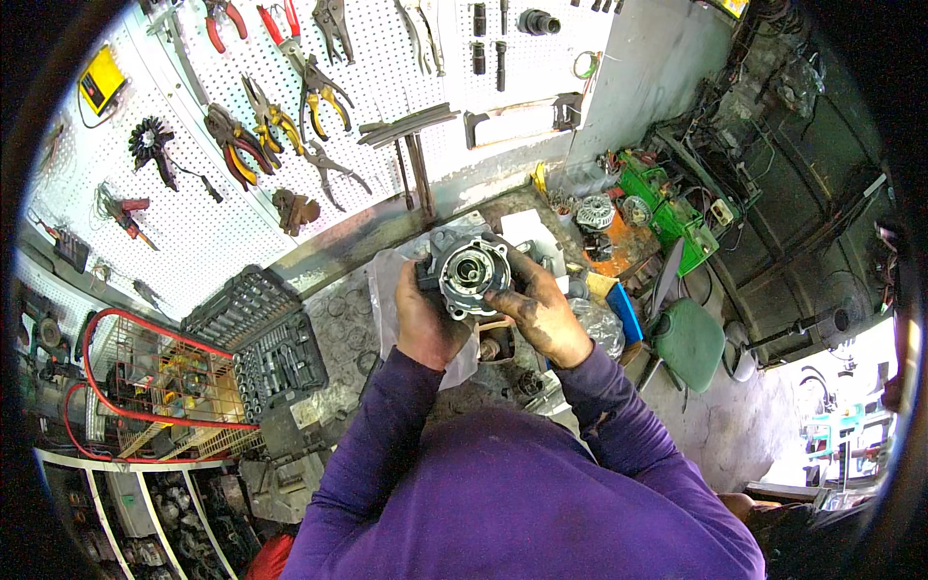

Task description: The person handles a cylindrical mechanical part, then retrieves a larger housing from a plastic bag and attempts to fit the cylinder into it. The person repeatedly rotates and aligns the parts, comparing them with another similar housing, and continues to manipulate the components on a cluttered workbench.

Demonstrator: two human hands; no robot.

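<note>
Both my hands hold a round metal part housing [473, 275] above the workbench. It has a silvery open face, dark inner rings around a central bore, and lugs with bolt holes on its rim. My left hand [423, 314] wraps its left side, the palm partly under it. On the right side, my right hand [543, 307] grips it, with the thumb on the lower front rim. Blackish grime covers the fingers. Behind and below the housing lies a clear plastic bag [385, 290] on the bench. The housing's back is hidden.
An opened socket set case [275, 353] and a red-rimmed wire basket [164, 372] stand left. Pliers [232, 145] hang on the white pegboard [358, 77]. Right of the bench are green crates [667, 213], an alternator [594, 213] and a green chair [688, 343].
</note>
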